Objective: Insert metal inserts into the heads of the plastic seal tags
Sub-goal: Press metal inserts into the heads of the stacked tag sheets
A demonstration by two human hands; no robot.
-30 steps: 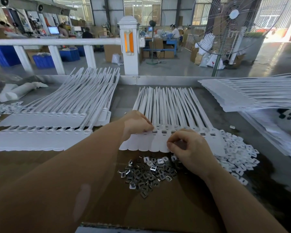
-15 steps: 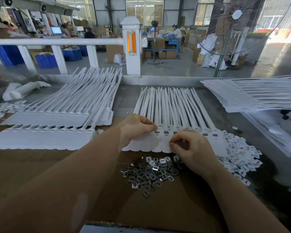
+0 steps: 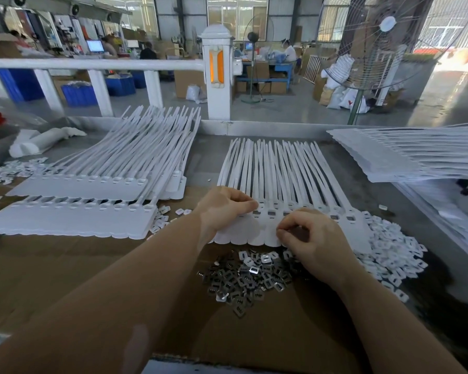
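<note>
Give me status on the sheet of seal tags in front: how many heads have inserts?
Done: several heads on the centre sheet show dark inserts; an exact count is not possible. In hand: left hand at the head row, right hand curled over the sheet's lower edge; its grip contents are hidden. Left: a pile of metal inserts remains.

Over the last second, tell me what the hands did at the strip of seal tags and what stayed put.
Very little changed. The left hand keeps its fingertips on the heads of the strip of seal tags, at about the same head. The right hand stays curled over the strip's near edge, with no clear shift; whether it holds an insert is hidden. The pile of metal inserts, the white caps and the other strips lie as before.
</note>
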